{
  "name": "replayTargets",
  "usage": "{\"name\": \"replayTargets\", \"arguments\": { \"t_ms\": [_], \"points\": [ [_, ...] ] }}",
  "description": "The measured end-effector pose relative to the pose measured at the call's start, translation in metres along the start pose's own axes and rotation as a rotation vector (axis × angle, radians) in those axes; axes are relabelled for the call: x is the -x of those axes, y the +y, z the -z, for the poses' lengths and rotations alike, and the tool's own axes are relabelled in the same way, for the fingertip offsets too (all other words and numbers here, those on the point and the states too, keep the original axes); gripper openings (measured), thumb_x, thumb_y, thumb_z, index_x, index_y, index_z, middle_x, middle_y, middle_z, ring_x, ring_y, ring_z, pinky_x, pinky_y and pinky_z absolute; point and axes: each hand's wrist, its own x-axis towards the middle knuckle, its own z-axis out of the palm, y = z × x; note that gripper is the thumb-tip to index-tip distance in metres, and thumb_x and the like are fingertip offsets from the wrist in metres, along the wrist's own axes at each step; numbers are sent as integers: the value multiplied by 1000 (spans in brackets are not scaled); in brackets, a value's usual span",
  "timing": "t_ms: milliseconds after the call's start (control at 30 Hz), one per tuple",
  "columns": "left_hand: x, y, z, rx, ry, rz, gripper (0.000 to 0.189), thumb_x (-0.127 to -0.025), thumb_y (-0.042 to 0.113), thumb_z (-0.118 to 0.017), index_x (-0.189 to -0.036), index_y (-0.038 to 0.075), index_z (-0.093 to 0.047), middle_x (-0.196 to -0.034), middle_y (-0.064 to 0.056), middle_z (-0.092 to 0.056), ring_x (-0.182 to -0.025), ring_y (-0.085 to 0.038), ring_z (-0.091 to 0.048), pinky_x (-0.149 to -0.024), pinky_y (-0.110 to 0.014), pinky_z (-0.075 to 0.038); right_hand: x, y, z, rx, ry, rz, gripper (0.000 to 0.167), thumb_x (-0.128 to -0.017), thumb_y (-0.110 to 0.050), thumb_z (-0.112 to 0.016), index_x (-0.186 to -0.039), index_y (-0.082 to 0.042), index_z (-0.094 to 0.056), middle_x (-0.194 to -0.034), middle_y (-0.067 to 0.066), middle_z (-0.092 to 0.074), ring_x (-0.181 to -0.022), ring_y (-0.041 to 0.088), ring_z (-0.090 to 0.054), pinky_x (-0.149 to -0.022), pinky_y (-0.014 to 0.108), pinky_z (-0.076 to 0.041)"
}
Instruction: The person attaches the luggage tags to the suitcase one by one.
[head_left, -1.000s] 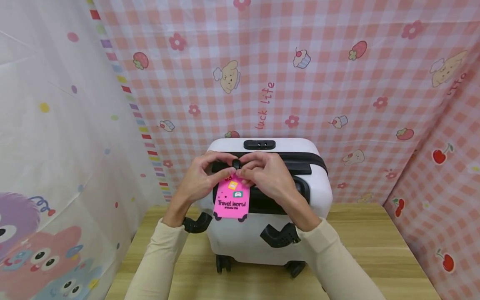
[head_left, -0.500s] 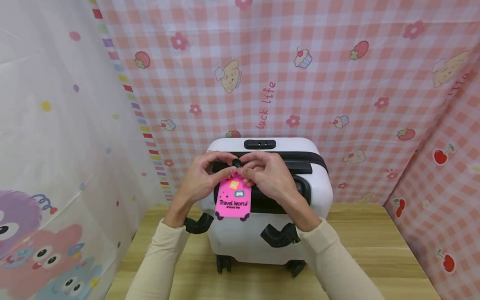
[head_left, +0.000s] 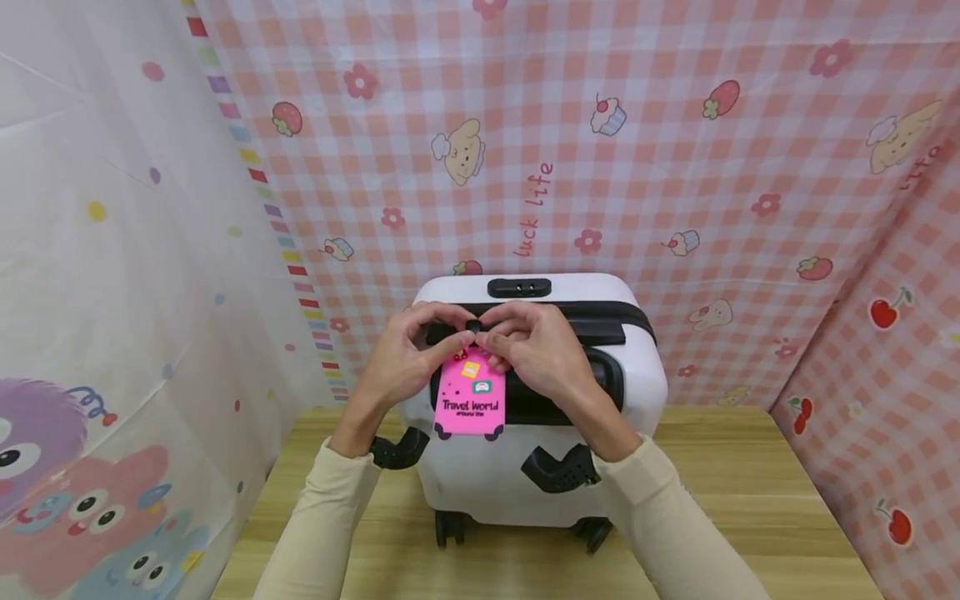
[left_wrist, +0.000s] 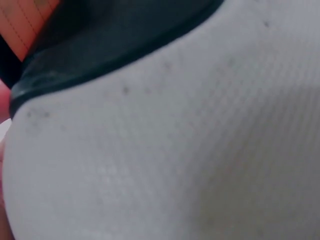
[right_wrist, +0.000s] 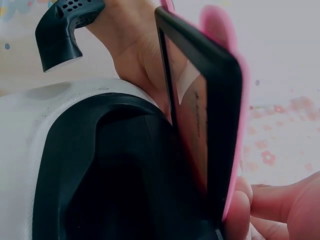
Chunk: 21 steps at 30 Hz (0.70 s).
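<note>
A pink luggage tag (head_left: 471,408) reading "Travel World" hangs in front of the white suitcase (head_left: 510,479). My left hand (head_left: 401,354) and right hand (head_left: 542,354) meet at its top, thumbs and forefingers pinching its short black strap (head_left: 473,326) by the suitcase's black handle (head_left: 600,336). Most of the strap is hidden by the fingers. The right wrist view shows the tag (right_wrist: 232,125) edge-on, with a black-framed clear window on its back. Close up in the left wrist view is the white shell (left_wrist: 150,150) of the suitcase.
The suitcase stands on its black wheels (head_left: 447,527) on a wood-grain surface (head_left: 742,500). A black combination lock (head_left: 520,288) sits on its top. Pink checked cloth (head_left: 637,167) hangs behind and to the right, and a white printed cloth (head_left: 127,292) to the left.
Both hands keep their pinch with little movement. The tag has swung slightly to the right, and the head view has shifted a touch.
</note>
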Motion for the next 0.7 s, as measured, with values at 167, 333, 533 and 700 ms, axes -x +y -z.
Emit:
{"name": "replayTargets", "arguments": {
  "t_ms": [167,333,533,700],
  "points": [
    [0,0,-2,-24,20,20,19,-91,14,-72,-110,9,-71,-102,-5,-66,-98,-17,-55,-81,-32,-48,0,0,0,21,11,24,19,-91,-12,-71,-107,-2,-68,-84,9,-73,-59,14,-65,-60,27,-56],
    [-1,0,-2,-39,30,16,19,-91,16,-72,-110,9,-71,-101,-5,-67,-96,-17,-56,-79,-30,-48,1,-1,0,33,22,23,18,-92,-13,-71,-106,-3,-68,-83,8,-72,-59,15,-65,-59,27,-56],
    [0,-1,-1,-30,15,12,22,-90,16,-74,-111,10,-71,-104,-4,-67,-99,-18,-56,-79,-30,-50,1,0,-1,27,25,3,17,-92,-14,-71,-105,-4,-68,-81,7,-72,-58,15,-65,-59,27,-56],
    [1,-2,-2,-23,11,-4,22,-90,15,-73,-111,9,-71,-103,-5,-66,-98,-17,-56,-77,-29,-50,0,0,-2,30,28,9,16,-92,-15,-70,-104,-4,-68,-77,6,-71,-58,15,-64,-58,27,-56]
  ]
}}
